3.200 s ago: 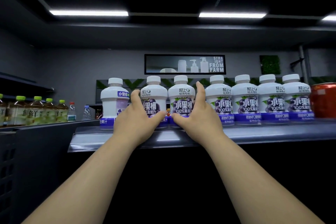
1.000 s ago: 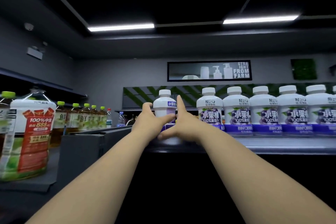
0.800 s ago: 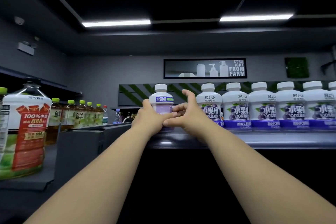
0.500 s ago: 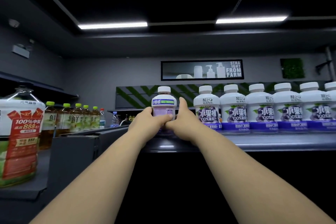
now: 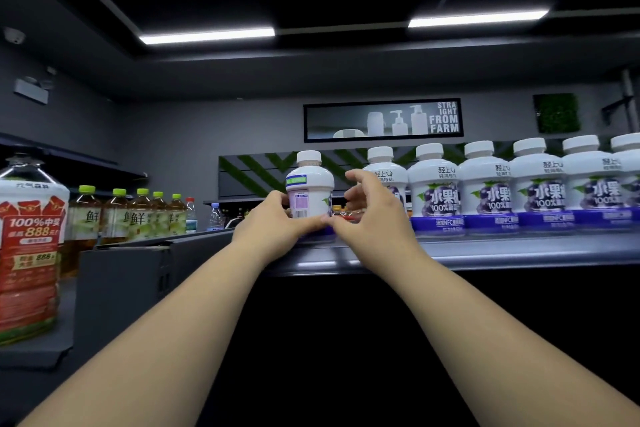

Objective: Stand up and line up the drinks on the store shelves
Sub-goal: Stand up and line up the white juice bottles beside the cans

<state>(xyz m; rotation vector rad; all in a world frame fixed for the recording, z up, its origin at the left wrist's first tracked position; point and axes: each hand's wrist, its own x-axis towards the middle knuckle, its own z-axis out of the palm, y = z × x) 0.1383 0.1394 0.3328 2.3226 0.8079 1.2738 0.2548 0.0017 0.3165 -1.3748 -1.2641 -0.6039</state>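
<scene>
There, the white bottle (image 5: 310, 189) stood upright at the left end of the shelf (image 5: 526, 248), set a little apart from the row of grape-label bottles (image 5: 488, 189) to its right (its barcode side faced out, while theirs showed the fruit). The left hand (image 5: 272, 224) gripped its lower part, fingers curled against its left side and thumb across the front. The right hand (image 5: 369, 215) reached its thumb to the bottle's foot, its fingers loosely bent and clear of the bottle. Green-capped tea bottles (image 5: 138, 215) stood in a line at the far left.
</scene>
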